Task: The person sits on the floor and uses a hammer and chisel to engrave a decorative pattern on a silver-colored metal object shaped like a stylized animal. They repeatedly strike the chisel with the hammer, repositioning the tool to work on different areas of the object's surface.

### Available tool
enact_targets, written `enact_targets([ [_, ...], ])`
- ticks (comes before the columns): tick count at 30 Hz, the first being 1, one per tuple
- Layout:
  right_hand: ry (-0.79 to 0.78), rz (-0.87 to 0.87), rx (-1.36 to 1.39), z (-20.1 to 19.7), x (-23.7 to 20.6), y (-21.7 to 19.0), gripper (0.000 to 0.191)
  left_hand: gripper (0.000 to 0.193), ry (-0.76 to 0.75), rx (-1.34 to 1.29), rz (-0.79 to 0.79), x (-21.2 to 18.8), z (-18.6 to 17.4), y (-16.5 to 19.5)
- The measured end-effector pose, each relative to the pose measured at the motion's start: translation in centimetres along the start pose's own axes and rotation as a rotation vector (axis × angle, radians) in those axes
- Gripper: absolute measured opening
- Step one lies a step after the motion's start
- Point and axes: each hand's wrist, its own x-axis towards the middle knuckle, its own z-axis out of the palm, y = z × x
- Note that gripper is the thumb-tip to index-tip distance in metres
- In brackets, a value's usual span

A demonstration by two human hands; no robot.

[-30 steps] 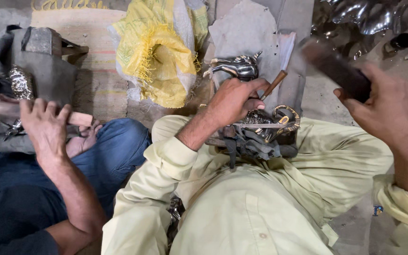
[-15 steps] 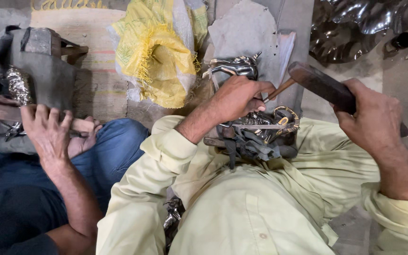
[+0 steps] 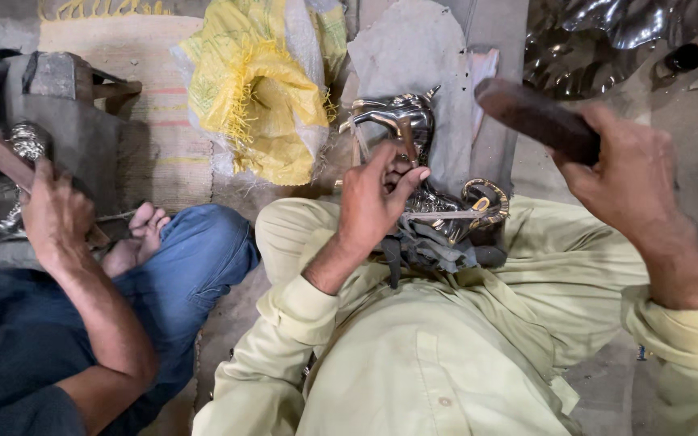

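Observation:
A shiny metal animal figure [image 3: 434, 173] rests between my legs, strapped over dark cloth. My left hand [image 3: 373, 202] presses against the figure, fingers pinching a thin tool that is mostly hidden behind them. My right hand [image 3: 628, 173] is raised to the right of the figure and grips a dark wooden mallet [image 3: 535, 117], whose head points left above the figure without touching it.
A co-worker in blue trousers sits at left; that person's hand [image 3: 54, 214] holds a wooden tool against a small metal piece [image 3: 27, 141] on a grey block [image 3: 58, 105]. Yellow sacking [image 3: 260, 89] lies ahead. Shiny metal parts [image 3: 616, 32] pile at top right.
My right hand has brought the mallet in from the far right, up over the figure. My left hand shifted slightly on the figure. The co-worker's hand moved back along the wooden tool.

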Motion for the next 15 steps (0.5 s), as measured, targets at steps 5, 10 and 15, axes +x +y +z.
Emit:
enact_targets([
  [5,0.238,-0.278,0.089,-1.0,2.8,-2.9,0.028,0.026,0.020,0.118,0.019,-0.5,1.3,-0.6],
  [10,0.016,-0.407,-0.365,-3.8,4.4,-3.8,0.035,0.028,0.020,0.098,0.140,-0.5,2.5,-0.2],
  [15,-0.056,-0.290,-0.381,-4.8,4.5,-2.5,0.041,0.029,-0.116,0.078,0.042,0.9,3.4,-0.5],
])
